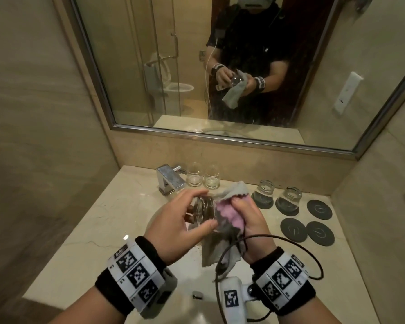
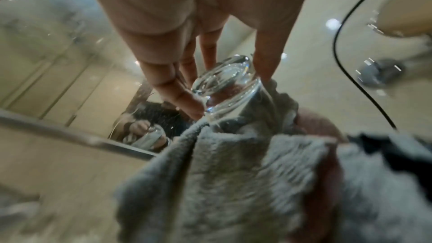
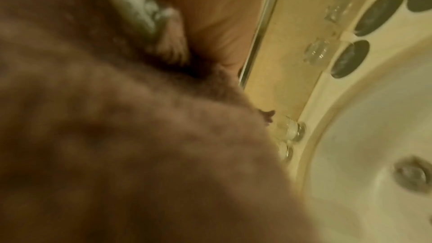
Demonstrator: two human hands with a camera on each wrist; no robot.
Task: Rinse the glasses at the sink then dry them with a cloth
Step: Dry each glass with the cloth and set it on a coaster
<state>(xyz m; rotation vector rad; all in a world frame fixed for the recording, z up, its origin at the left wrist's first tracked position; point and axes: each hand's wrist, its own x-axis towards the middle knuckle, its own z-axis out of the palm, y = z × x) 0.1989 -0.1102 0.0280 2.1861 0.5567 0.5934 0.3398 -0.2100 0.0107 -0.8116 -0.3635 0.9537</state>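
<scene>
Drying step in progress, roughly mid-task by my read.

Nearest me: sink basin at 6 o'clock, drain plug visible, no water running that I can see.

Just above it, both hands meet over the basin. Left hand grips the held glass by its thick base, fingertips curled round the rim of the base, glass lying on its side with the mouth toward 3 o'clock. Right hand is clamped on the cloth (grey one side, pink the other), with cloth bunched against or into the glass mouth. Right wrist view is mostly blurred cloth, so I can't tell how deep it goes in. Loose cloth tail hangs toward 6 o'clock.

Farther out at 1–2 o'clock: two inverted glasses sit mouth-down, each on a dark coaster. Probably finished. Three empty coasters beside them, near 3 o'clock.

Farthest, at 12 o'clock by the faucet: two upright glasses, touching or nearly so, against the backsplash. Probably still to do.

Judgement: two done, one being dried, two left to rinse and dry. Three free coasters match three remaining glasses. Whether the upright pair is already rinsed can't be read from here.
</scene>
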